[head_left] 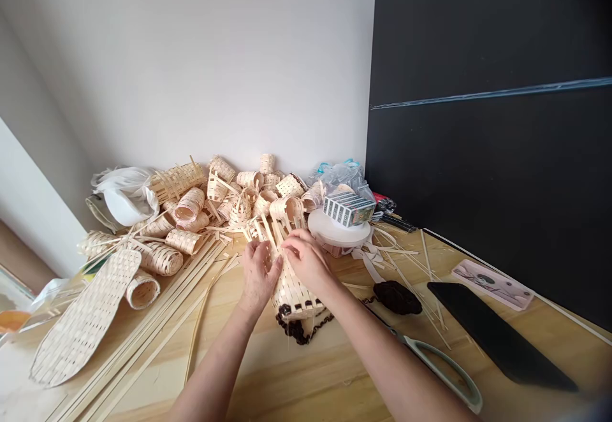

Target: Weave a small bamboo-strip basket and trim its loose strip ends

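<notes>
Between my hands lies a woven basket (291,291) of pale wood strips, its loose strip ends pointing away from me. Dark brown trim (299,333) runs along its near edge and trails onto the table. My left hand (259,266) is closed on the basket's left side, thumb against the weave. The fingers of my right hand (306,259) pinch at the strips near the top. A dark brown yarn bundle (398,298) sits to the right, joined to the trim by a strand. Scissors (444,364) lie partly under my right forearm.
Many small woven baskets (191,205) are heaped along the wall. Long wood strips (157,320) and a flat woven oval (88,320) lie at left. A round white stand (339,231) carries a small box (349,208). At right are a black slab (497,333) and a pink case (492,283).
</notes>
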